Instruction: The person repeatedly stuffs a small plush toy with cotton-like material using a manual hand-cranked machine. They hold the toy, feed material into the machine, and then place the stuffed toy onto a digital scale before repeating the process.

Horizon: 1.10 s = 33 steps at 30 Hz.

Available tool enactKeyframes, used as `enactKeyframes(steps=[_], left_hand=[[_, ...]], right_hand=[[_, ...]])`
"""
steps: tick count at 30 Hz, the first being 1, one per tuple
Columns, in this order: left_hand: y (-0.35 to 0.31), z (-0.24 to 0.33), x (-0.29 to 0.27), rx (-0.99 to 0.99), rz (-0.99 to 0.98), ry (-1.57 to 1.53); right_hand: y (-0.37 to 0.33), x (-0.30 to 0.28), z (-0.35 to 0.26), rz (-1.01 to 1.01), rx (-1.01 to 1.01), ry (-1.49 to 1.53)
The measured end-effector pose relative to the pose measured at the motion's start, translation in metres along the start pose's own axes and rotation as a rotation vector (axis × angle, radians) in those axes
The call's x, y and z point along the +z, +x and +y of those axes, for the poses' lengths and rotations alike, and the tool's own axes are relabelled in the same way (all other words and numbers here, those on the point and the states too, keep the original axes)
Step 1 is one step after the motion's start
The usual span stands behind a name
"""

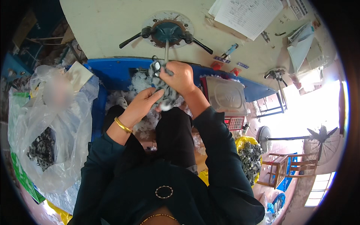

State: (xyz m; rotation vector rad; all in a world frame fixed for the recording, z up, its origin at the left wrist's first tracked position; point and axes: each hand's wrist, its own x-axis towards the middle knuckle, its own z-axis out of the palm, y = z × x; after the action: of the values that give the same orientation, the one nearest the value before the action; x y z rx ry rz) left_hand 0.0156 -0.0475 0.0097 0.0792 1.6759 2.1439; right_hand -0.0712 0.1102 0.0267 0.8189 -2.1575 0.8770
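My left hand (141,106), with a gold bangle at the wrist, closes on the lower side of a small grey and white plush piece (168,98). Higher up, my right hand (181,77) grips the same piece close to a thin metal tube (167,50). That tube sticks out toward me from a round dark machine fitting (167,30) with two black-handled levers. A dark loop and a white patch show at the plush's upper end. Whether the tube enters the plush is hidden by my fingers. Loose white fibre stuffing (140,80) lies behind and below my hands.
Left, a clear plastic bag (71,146) holds grey plush pieces (42,148). On the right are a scale (227,95) with a red keypad panel and a yellow bag (239,141) of grey plush pieces. A blue trough edge (108,65) runs below the pale machine panel (112,22).
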Motion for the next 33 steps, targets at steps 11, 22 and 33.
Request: enactKeyframes(steps=[11, 22, 33], left_hand=[[0.023, -0.026, 0.012, 0.181, 0.256, -0.215], [0.009, -0.05, 0.036, 0.64, 0.464, -0.091], [0.064, -0.006, 0.007, 0.21, 0.387, -0.233]], right_hand=[[0.047, 0.03, 0.051, 0.023, 0.045, -0.24], [0.002, 0.002, -0.014, -0.124, 0.586, 0.097], [0.055, 0.026, 0.021, -0.123, 0.736, -0.064]])
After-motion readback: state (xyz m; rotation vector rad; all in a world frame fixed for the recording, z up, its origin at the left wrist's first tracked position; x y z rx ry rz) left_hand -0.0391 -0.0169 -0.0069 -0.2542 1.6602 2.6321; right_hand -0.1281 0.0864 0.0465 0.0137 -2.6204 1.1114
